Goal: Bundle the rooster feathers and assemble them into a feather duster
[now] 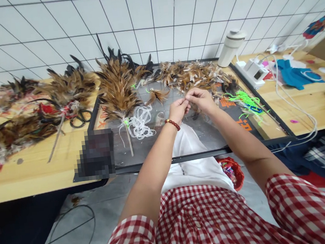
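My left hand [179,109], with a red bead bracelet on its wrist, and my right hand [200,98] meet over a dark glass-topped tray [142,151]. Both have their fingers pinched together on something small that I cannot make out. A heap of loose brown feathers [189,75] lies just beyond the hands. To the left stands a feather duster on a stick [118,91] with a coil of clear string [140,122] beside it. Green string [243,99] lies to the right of my right hand.
Finished feather dusters [19,126] and black scissors [80,117] lie on the wooden table at left. A white flask [231,47], a white device [255,71], cables and blue cloth sit at right. A red basket [232,170] is under the table.
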Motion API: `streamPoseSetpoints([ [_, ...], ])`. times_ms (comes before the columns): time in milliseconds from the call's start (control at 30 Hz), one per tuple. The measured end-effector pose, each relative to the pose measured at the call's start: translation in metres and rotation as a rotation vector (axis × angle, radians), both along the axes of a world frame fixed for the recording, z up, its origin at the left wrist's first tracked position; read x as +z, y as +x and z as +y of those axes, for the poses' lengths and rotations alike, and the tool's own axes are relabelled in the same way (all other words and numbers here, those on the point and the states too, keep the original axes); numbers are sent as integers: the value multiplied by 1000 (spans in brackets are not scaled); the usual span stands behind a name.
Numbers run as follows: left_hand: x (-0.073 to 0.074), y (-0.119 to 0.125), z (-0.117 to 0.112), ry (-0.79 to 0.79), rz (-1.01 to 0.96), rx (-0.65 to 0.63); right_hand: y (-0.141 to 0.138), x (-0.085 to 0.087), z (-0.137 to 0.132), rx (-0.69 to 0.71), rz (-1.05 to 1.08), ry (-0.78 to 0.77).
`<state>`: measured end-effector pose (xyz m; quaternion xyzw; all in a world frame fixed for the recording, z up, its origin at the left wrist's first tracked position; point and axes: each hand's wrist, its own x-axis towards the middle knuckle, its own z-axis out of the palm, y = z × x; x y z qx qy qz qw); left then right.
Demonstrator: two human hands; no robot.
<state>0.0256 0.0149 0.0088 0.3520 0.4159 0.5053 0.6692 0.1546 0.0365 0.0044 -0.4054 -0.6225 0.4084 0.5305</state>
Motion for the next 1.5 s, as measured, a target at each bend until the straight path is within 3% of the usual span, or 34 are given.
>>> streamPoseSetpoints([
  [100, 1, 1, -2, 13, -51, -26, 6, -1, 5, -16, 8, 17],
  [167, 1, 0, -1, -7, -40, 9, 14, 2, 18, -63, -100, 61],
  [300, 3, -5, 5, -91, -140, 133, 30, 14, 64, -340, -655, 216],
  [400, 6, -11, 8, -156, -265, 175, 32, 22, 97, -397, -1017, 209],
  [467, 8, -14, 8, -173, -307, 180, 32, 25, 110, -415, -994, 184],
  [533, 10, -15, 7, -179, -321, 173, 34, 28, 114, -466, -722, 171],
  [633, 11, -13, 6, -193, -335, 156, 37, 27, 100, -379, -196, 118],
  [733, 9, -8, 7, -224, -370, 151, 34, 20, 61, -285, -23, 135],
  [800, 6, -5, 8, -243, -401, 142, 28, 14, 31, -328, -130, 231],
  [900, 5, -4, 8, -262, -445, 110, 19, 5, -3, -350, -471, 423],
  [1000, 8, -6, 5, -286, -491, 97, 15, -3, -15, -265, -783, 545],
  [1133, 14, -12, 1, -257, -533, 89, 14, -7, -17, -131, -999, 633],
  [1267, 13, -11, 2, -215, -503, 99, 12, -6, -22, -100, -982, 642],
  [1500, 3, 3, 5, -109, -141, 254, 9, -4, -26, -254, -575, 475],
])
